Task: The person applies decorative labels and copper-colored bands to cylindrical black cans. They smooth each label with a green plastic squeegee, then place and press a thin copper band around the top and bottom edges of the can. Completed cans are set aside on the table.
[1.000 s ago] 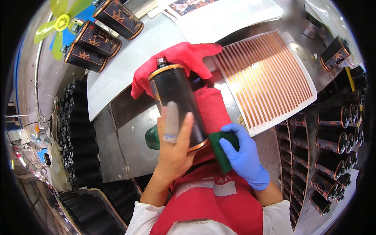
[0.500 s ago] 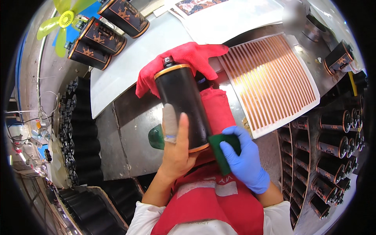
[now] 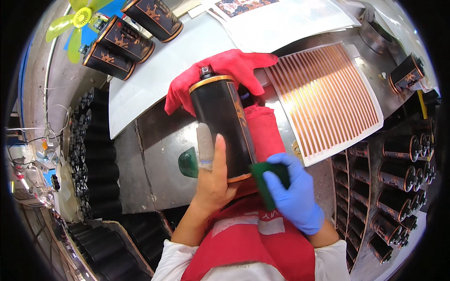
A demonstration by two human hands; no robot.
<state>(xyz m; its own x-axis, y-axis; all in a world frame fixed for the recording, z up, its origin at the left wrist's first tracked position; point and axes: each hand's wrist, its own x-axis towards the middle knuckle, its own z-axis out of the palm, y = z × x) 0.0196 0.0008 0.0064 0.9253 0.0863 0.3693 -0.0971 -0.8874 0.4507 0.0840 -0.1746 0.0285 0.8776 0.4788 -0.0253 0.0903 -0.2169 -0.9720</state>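
A black cylindrical bottle [image 3: 218,107] with gold-coloured rims rests tilted on a red cloth, its clear-looking neck fitting pointing away from me. Along its right side shows a strip of copper-coloured decoration. My left hand [image 3: 212,182] grips the bottle's lower left side; one finger wears a grey cloth cover. In my right hand [image 3: 295,192], which wears a blue glove, is a dark green squeegee-like pad [image 3: 269,185], held by the bottle's lower right edge. The red cloth [image 3: 265,129] spreads behind and right of the bottle.
A sheet of copper stripes [image 3: 328,98] lies to the right on the metal table [image 3: 140,187]. Left of my left hand sits a green translucent piece [image 3: 188,163]. Decorated bottles [image 3: 126,40] stand at the upper left, near a yellow-green fan [image 3: 82,18]. Racked bottles [image 3: 398,173] line the right.
The bottle has turned about its length, bringing the copper-coloured decoration into view on its right side. My right hand and the green pad have barely shifted.
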